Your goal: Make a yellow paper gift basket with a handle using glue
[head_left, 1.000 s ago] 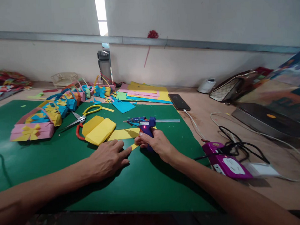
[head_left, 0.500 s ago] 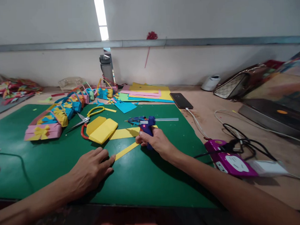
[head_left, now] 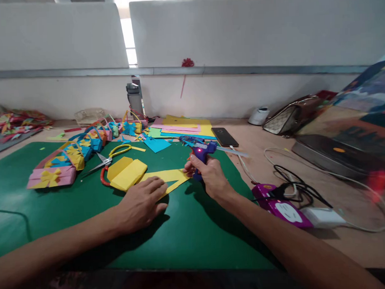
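Head view: right hand (head_left: 213, 176) grips glue gun (head_left: 205, 148), left hand (head_left: 142, 201) rests unclenched on yellow strip (head_left: 175, 186) between them.

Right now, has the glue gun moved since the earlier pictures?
Yes. Held in the right hand, the glue gun has shifted rightward and upward in the view, closer to the phone.

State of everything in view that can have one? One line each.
Glue gun: gripped, red light on
Right hand: closed around the gun's handle
Left hand: palm down, over yellow strip
Scissors: blades open
Yellow folded paper: flap open
Phone: flat, no lit screen visible
Bottle: upright
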Tool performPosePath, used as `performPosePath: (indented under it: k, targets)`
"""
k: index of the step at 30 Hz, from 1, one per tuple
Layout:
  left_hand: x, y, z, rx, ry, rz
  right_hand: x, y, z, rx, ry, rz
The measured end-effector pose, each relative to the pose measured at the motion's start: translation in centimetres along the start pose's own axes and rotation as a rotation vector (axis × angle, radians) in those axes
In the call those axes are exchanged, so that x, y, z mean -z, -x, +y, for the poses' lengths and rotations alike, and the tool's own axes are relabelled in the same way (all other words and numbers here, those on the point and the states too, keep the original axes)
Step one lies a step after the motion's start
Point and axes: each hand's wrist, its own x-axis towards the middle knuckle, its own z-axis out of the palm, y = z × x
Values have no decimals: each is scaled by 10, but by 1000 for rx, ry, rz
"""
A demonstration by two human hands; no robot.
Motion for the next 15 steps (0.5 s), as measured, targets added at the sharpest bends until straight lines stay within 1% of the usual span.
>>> performPosePath:
  k: [2, 4, 6, 7, 9, 11, 15]
  targets:
    - [-11, -17, 4, -19, 17, -111, 6, -5, 1, 36, 5, 48]
    - [-19, -30, 7, -19, 56, -240, 9, -8, 3, 52, 19, 68]
    - [-23, -37, 9, -16, 96, -350, 11, -9, 6, 61, 42, 66]
    - [-24, -39, 10, -13, 110, -385, 11, -9, 7, 70, 57, 64]
    - [-25, -38, 11, -7, 123, -412, 11, -9, 7, 103, 96, 64]
    - [-24, -33, 13, -6, 120, -406, 11, -9, 4, 149, 156, 71]
    - [-21, -17, 16, -31, 113, -393, 18, -12, -9, 257, 352, 105]
